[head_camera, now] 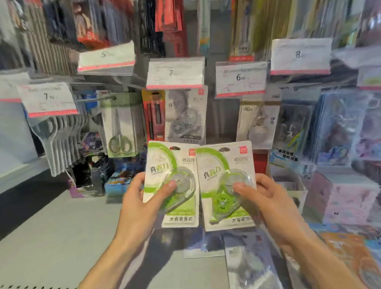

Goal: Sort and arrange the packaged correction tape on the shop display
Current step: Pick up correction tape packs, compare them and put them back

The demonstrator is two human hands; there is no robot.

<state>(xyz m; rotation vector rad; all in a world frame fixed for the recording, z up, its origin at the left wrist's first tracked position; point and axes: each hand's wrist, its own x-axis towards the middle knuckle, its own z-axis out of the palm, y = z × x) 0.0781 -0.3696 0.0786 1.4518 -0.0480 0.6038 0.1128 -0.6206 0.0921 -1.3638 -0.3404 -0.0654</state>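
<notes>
The packaged correction tape is in both hands at once: two green-and-white blister cards, each with a clear plastic bubble over a round dispenser, held up side by side in front of the pegged display. The left hand [141, 199] grips the left green card [171, 185] from its lower left edge, thumb pressed on the bubble and fingers curled behind. The right hand [262, 195] grips the right green card [226, 185] from its lower right edge in the same way, thumb on the bubble. The two cards touch or slightly overlap along their inner edges, and the left one leans a little to the right.

What matters for the coming move is the direction of each card's long axis: both stand upright, hang slots at the top, well above the grips, so the slotted ends are free to meet a peg. Straight above and behind them hangs a grey correction tape pack [186, 116] under a white price tag marked 7 [175, 73]. The left card sits nearer that peg, so I judge the left hand the likelier to go first. A green-handled scissors pack [119, 127] hangs just to the left, and a grey perforated shelf [54, 237] lies below
</notes>
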